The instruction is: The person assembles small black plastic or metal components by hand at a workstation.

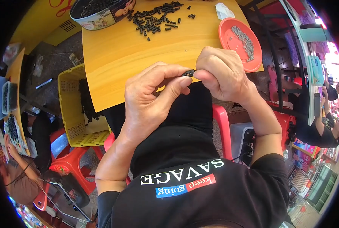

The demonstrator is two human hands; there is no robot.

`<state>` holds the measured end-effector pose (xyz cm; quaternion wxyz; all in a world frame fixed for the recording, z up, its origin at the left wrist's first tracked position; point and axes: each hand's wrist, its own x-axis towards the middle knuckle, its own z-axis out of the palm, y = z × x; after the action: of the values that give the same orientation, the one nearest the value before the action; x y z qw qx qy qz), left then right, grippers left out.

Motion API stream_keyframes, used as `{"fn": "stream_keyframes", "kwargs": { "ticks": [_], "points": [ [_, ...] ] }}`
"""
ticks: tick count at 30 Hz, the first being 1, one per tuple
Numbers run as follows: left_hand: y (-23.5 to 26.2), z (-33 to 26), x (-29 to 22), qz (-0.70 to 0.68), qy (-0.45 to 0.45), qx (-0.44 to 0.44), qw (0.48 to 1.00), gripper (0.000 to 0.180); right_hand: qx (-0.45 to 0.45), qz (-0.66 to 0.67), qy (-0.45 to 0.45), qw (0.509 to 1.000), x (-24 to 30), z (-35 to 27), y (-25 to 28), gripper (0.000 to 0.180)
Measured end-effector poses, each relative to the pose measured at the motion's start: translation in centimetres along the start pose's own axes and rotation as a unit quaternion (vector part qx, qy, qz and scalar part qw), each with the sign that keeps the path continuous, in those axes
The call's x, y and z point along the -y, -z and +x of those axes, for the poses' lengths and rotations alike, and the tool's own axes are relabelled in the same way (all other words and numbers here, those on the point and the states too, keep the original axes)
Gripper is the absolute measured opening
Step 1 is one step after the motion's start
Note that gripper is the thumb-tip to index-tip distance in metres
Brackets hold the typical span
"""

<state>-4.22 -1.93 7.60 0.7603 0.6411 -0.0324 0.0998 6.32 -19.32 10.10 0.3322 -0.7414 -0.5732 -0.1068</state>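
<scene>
Over the near edge of the table, my left hand (148, 93) pinches a small black plastic part (188, 73) between thumb and fingers. The part has small round holes in its face. My right hand (223, 74) is curled closed at the part's right end, its thumb and bent forefinger pressed together there. Whatever lies inside that pinch is hidden. Farther back on the table lies a loose heap of similar small black parts (151, 26). To the right of my right hand sits a red plate (228, 37) with a pile of small silver screws (245, 42).
A printed oval tin (95, 23) full of black pieces stands at the table's (112, 60) far left. White crumpled paper (224, 11) lies beyond the plate. Left of the table is a yellow crate (67, 110), near a red stool (72, 167). Another person's hand (12, 148) works at far left.
</scene>
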Motion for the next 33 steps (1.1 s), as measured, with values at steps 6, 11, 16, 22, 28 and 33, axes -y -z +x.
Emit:
{"fn": "stream_keyframes", "kwargs": {
  "ticks": [6, 11, 16, 22, 28, 33],
  "points": [
    [0.7, 0.3, -1.3, -0.084, 0.135, 0.075, 0.984, 0.016, -0.01, -0.011, 0.093, 0.996, -0.8, 0.4, 0.5, 0.028],
    [0.5, 0.2, -1.4, -0.105, 0.141, 0.046, 0.983, 0.014, -0.007, -0.006, 0.085, 0.996, -1.0, 0.3, 0.5, 0.03],
    [0.2, 0.2, -0.8, -0.1, 0.115, 0.031, 0.988, 0.016, -0.028, 0.018, 0.022, 0.999, -0.9, -0.7, 0.6, 0.032],
    [0.5, 0.6, 0.7, -0.006, 0.007, 0.021, 1.0, 0.016, -0.051, 0.203, -0.18, 0.961, 0.8, -2.5, 0.0, 0.039],
    [0.5, 1.1, 1.6, 0.035, -0.072, 0.006, 0.997, 0.017, -0.067, 0.596, -0.349, 0.72, 1.7, -3.2, -2.3, 0.04],
    [0.9, 1.2, 2.1, 0.032, -0.076, 0.029, 0.996, 0.018, -0.069, 0.717, -0.365, 0.59, 1.6, -4.0, -3.2, 0.035]
  ]
}}
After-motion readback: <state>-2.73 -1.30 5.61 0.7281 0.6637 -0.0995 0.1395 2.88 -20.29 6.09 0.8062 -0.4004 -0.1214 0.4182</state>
